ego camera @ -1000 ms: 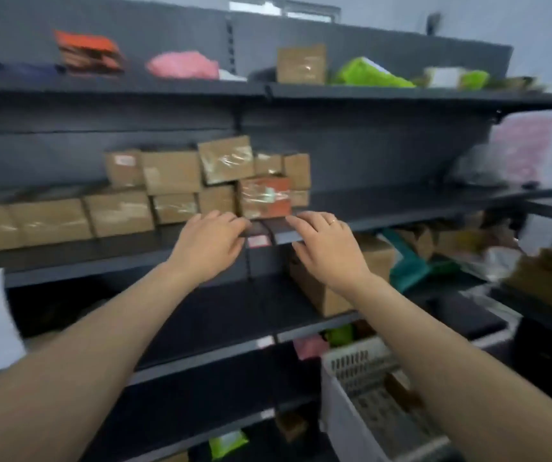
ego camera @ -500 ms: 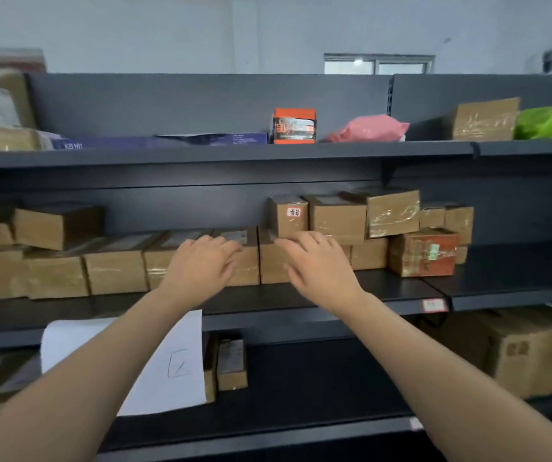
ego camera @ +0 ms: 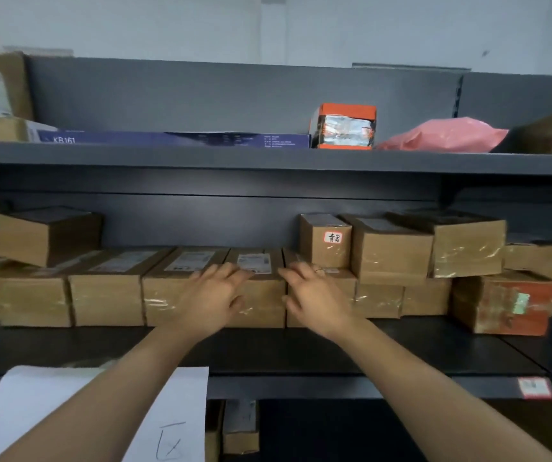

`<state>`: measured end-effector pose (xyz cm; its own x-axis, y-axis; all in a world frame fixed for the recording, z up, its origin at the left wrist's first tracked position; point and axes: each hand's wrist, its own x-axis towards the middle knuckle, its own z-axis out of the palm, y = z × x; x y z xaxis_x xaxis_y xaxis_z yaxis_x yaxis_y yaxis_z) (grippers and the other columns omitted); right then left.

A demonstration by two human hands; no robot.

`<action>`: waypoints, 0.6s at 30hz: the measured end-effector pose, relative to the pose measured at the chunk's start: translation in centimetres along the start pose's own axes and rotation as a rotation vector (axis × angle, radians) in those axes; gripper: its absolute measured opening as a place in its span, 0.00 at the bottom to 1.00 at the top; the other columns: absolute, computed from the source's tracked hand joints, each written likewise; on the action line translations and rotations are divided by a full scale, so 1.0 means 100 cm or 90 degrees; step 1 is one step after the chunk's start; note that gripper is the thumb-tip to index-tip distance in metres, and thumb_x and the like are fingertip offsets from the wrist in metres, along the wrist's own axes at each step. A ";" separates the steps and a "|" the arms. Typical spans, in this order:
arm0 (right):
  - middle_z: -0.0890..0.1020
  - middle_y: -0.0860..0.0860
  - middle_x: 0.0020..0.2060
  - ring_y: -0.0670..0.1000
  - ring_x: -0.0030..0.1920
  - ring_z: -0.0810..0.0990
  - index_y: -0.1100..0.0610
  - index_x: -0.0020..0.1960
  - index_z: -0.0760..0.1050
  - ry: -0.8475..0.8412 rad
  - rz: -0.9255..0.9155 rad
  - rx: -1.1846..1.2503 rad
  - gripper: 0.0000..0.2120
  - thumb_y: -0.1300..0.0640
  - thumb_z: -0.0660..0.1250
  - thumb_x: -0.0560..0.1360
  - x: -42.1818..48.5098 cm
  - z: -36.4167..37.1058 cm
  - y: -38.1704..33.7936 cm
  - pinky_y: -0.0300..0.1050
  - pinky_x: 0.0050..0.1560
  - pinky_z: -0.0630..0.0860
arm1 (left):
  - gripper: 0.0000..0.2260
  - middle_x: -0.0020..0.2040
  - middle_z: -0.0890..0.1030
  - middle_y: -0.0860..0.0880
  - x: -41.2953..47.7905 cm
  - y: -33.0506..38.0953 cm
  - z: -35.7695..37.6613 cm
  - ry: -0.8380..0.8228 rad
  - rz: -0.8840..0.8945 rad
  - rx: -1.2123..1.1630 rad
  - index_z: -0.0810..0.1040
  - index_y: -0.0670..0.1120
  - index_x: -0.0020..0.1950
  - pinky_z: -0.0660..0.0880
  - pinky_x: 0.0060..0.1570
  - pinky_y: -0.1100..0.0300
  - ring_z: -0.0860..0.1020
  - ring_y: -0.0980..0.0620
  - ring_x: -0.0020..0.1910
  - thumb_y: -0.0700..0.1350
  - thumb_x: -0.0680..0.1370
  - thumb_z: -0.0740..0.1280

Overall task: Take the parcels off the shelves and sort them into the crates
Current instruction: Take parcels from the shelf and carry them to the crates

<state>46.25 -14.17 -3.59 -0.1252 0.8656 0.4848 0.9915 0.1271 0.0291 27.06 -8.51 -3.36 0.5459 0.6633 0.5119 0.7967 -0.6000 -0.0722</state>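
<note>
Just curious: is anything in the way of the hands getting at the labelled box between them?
Nothing visible. The left hand and right hand are right at the box, with nothing lying on top of it. Neighbour boxes hug both sides, so it may slide out snugly.

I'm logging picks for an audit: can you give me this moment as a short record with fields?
left hand: open, fingers over top edge of the labelled parcel
right hand: open, on the neighbouring parcel to its right
middle shelf: row of brown cardboard parcels, more stacked at right
top shelf: blue flat box, orange box, pink bag
crates: none in view
</note>
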 end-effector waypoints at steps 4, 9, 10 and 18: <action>0.66 0.53 0.71 0.55 0.71 0.66 0.50 0.75 0.60 -0.043 -0.076 0.011 0.26 0.48 0.61 0.80 0.057 0.026 -0.034 0.52 0.67 0.66 | 0.23 0.71 0.65 0.52 0.012 -0.039 0.009 -0.024 -0.082 0.058 0.61 0.56 0.73 0.63 0.65 0.52 0.64 0.49 0.70 0.50 0.78 0.60; 0.67 0.56 0.71 0.59 0.70 0.66 0.54 0.74 0.62 -0.132 -0.003 -0.063 0.29 0.39 0.58 0.78 0.103 0.057 -0.065 0.58 0.68 0.62 | 0.26 0.72 0.63 0.49 0.009 -0.094 0.023 -0.101 -0.184 0.095 0.57 0.57 0.75 0.62 0.67 0.51 0.62 0.47 0.70 0.56 0.78 0.60; 0.68 0.57 0.70 0.59 0.69 0.67 0.54 0.73 0.64 -0.152 0.015 -0.074 0.30 0.37 0.57 0.77 0.107 0.061 -0.067 0.59 0.67 0.63 | 0.27 0.73 0.61 0.49 0.010 -0.102 0.026 -0.117 -0.198 0.092 0.56 0.57 0.75 0.60 0.68 0.50 0.60 0.46 0.72 0.57 0.77 0.59; 0.76 0.55 0.61 0.57 0.62 0.73 0.55 0.67 0.70 -0.105 0.003 -0.095 0.31 0.32 0.55 0.75 0.094 0.057 -0.070 0.51 0.58 0.71 | 0.26 0.75 0.59 0.55 0.012 -0.120 0.035 -0.157 -0.179 0.042 0.56 0.60 0.74 0.54 0.69 0.44 0.58 0.48 0.74 0.64 0.78 0.53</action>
<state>37.89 -4.20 -4.28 -0.1129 0.9351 0.3361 0.9849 0.0607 0.1620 19.10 1.07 -4.90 0.3430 0.8907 0.2984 0.9350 -0.3543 -0.0173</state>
